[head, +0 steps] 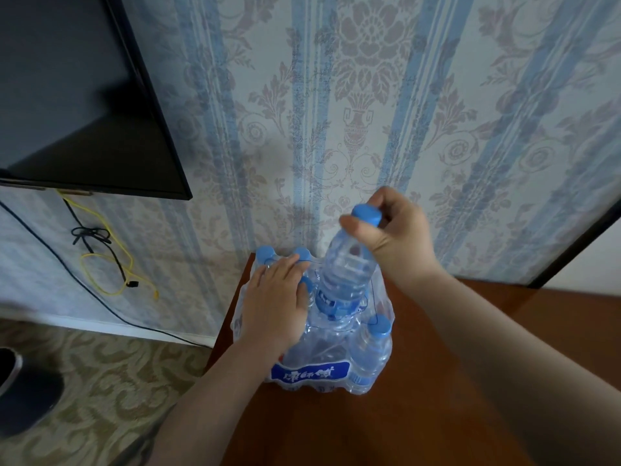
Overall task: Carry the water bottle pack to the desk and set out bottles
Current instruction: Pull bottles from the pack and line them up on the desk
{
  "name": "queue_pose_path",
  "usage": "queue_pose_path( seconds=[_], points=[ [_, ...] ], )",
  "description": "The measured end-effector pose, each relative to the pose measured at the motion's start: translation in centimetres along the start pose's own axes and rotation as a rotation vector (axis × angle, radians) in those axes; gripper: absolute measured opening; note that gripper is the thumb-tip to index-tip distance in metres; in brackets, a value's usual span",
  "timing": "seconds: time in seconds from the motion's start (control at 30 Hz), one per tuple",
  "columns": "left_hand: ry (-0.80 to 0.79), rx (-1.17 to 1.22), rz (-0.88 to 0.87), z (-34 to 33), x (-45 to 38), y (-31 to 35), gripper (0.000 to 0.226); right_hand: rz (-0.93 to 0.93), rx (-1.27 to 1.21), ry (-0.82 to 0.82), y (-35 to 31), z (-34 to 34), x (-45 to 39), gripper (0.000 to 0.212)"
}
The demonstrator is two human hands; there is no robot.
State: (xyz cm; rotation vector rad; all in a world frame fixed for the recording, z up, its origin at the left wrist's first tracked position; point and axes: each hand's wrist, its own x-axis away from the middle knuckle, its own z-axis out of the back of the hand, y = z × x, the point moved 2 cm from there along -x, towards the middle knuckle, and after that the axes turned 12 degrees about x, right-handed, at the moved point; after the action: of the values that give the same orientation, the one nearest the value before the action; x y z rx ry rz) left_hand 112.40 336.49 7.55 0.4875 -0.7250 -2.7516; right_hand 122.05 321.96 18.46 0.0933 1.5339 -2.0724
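Wooden surface carries one pack; my right hand fingers pinch one bottle, cap tilted toward one o'clock; left hand fingers spread flat on the pack.

Dim, soft bluish daylight; slight blur, wide-angle bending at edges.

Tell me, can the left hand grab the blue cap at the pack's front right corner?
Probably yes. The left hand lies flat on the pack, and that cap stands uncovered nearby, clear of the right hand.

Blue-capped clear bottle, brown desk
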Motion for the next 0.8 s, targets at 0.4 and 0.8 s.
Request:
queue_pose_path(
  seconds=[0.4,0.8],
  points=[
    [-0.025,-0.019,-0.020,0.2,-0.1,-0.4,0.042,-0.325,-0.347,0.500,1.0,10.6,-0.5,0.027],
    [-0.018,0.004,0.026,0.2,-0.3,0.3,0.040,-0.236,0.466,0.390,6.0,13.6,3.0,0.034]
  ],
)
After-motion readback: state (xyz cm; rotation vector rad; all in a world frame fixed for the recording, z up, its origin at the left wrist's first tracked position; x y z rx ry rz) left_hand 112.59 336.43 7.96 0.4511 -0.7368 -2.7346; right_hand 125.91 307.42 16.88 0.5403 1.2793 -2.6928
